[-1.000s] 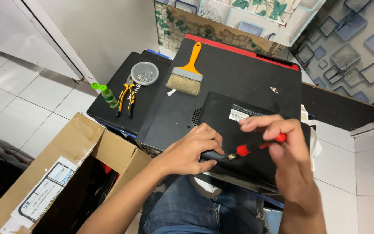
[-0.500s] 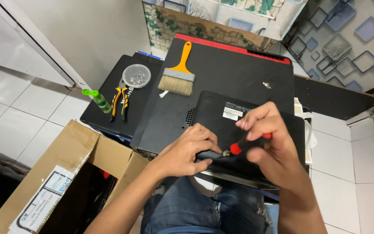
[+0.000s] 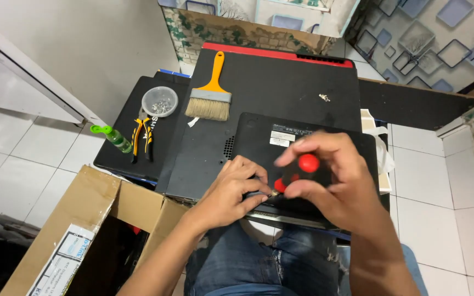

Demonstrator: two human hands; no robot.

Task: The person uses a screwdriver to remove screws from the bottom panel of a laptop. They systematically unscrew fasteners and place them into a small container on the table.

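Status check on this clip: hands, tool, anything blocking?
Right hand grips red-handled screwdriver, tip down on small black laptop. Left hand steadies tip at front edge. Brush, pliers, screw cup well aside; nothing blocking.

package: open brown cardboard box [image 3: 91, 219], near left on the floor | label: white rectangular sticker with blue print [image 3: 61, 263], stuck on the box's near-left flap | label: small white rectangular sticker [image 3: 282, 137], seen on the black laptop underside [image 3: 248, 140], centre
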